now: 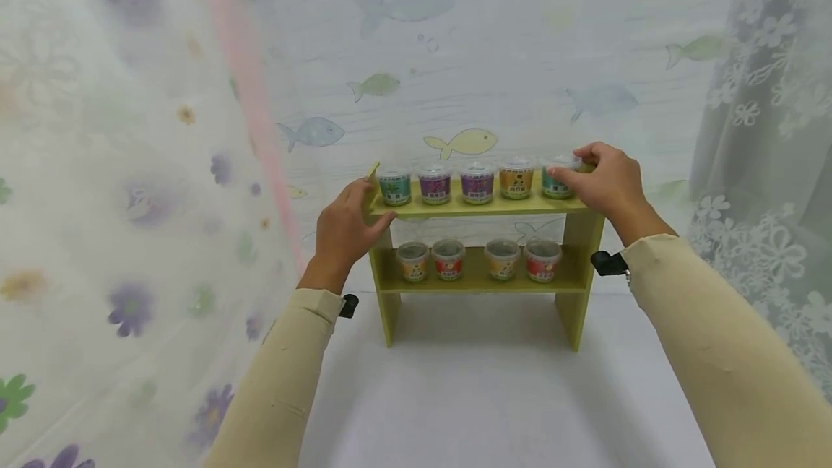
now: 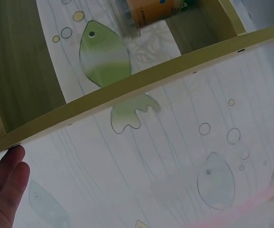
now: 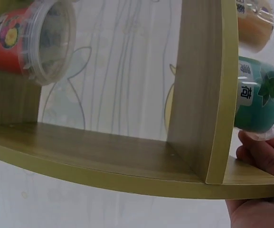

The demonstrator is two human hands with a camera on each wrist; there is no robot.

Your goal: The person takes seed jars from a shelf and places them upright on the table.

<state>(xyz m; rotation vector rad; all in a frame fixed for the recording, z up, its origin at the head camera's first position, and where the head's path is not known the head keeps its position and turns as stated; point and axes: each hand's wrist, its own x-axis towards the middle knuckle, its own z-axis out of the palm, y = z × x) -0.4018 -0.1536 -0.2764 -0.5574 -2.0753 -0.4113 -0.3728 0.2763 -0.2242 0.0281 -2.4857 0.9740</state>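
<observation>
On the white counter (image 1: 481, 396), against fish-print sheeting (image 1: 455, 56), stands a green shelf (image 1: 481, 206); left grip (image 1: 343, 226) rests open on its end, right grip (image 1: 601, 180) pinches a teal cup (image 1: 557, 178).

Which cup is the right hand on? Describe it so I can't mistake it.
Find the green two-tier shelf against the fish-patterned wall. On its top tier stand five small lidded cups; the right hand rests at the far right end, fingers against the teal cup. The other teal-labelled cup sits at the opposite, left end, and its immediate neighbour is orange.
</observation>
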